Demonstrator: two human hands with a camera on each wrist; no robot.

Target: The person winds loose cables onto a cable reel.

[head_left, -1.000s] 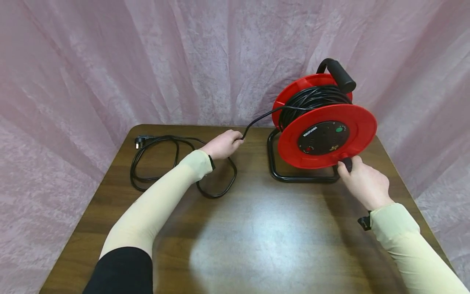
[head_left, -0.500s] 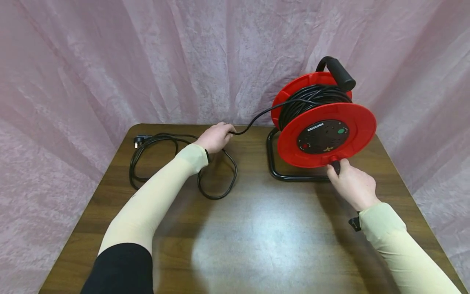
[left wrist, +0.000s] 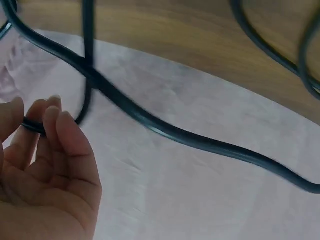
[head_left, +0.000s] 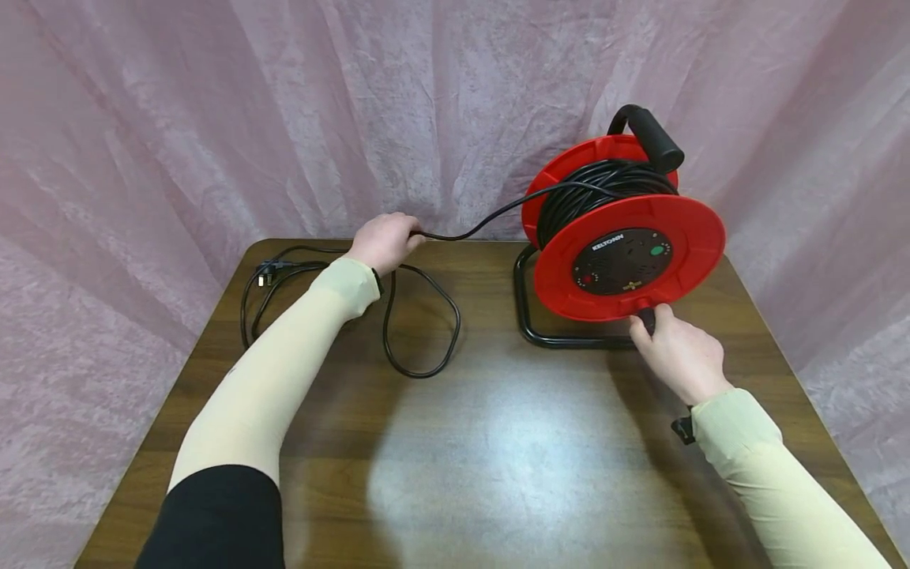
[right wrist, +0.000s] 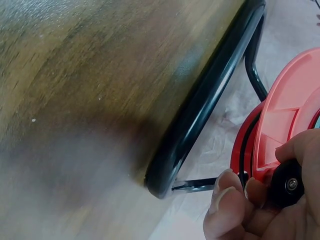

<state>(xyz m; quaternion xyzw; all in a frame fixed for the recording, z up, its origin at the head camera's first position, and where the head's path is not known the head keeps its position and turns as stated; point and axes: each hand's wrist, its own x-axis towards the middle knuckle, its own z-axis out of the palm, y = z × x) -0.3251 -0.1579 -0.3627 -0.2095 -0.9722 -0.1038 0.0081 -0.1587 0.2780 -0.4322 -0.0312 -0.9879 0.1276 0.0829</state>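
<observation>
A red cable reel [head_left: 697, 237] with black cable wound on its drum stands at the back right of the table, on a black tube frame [head_left: 569, 342]. My right hand [head_left: 678, 356] grips the black crank knob [right wrist: 287, 184] low on the reel's front disc. From the drum a black cable [head_left: 490, 220] runs left to my left hand [head_left: 384, 243], whose curled fingers hold it above the table's back edge. Past that hand the cable lies in loose loops [head_left: 458, 324] on the table. Its plug [head_left: 266, 273] rests at the far left, beside the cable.
The wooden table [head_left: 498, 458] has its back edge close to a pink curtain [head_left: 370, 103]. A thick black carrying handle [head_left: 656, 141] juts up from the top of the reel frame.
My left hand has moved left and back along with the cable, and the left loops have shifted. My right hand has moved a little left with the knob as the reel's disc turned slightly.
</observation>
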